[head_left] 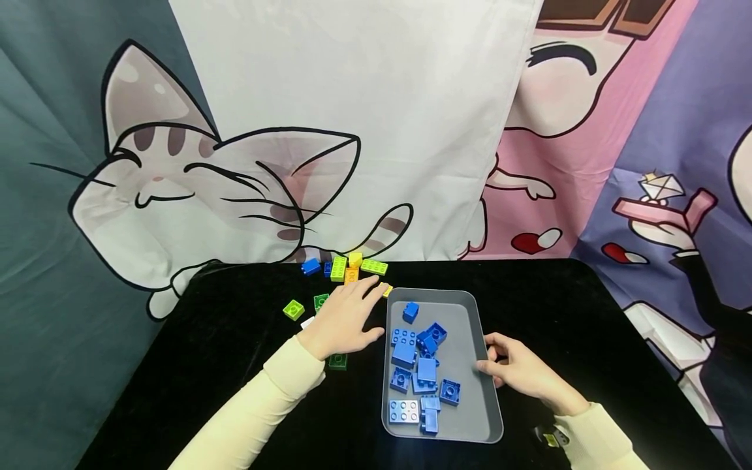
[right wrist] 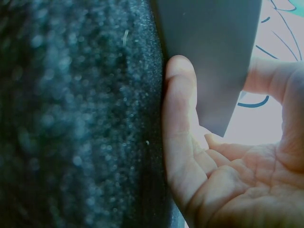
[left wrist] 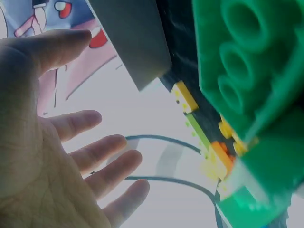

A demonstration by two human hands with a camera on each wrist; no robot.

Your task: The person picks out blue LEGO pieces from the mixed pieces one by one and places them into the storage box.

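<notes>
A grey tray (head_left: 467, 320) on the black-covered table holds several blue toy bricks (head_left: 404, 352), mostly along its left side. At its right edge, my right hand (head_left: 519, 370) grips the tray wall, thumb over the rim and fingers against the outside, as the right wrist view (right wrist: 228, 166) also shows. My left hand (head_left: 343, 318) hovers left of the tray with fingers extended and nothing held. Beneath and around it lie loose bricks, partly hidden by the hand and forearm. A large green brick (left wrist: 211, 57) fills the right of the left wrist view, apart from the palm.
Beyond the left hand sit lime bricks (head_left: 338, 268), an orange brick (head_left: 351, 275), a yellow brick (head_left: 355, 259) and a blue brick (head_left: 311, 266). A lime brick (head_left: 294, 310) lies farther left. Printed cloth (head_left: 376, 98) hangs behind the table's far edge.
</notes>
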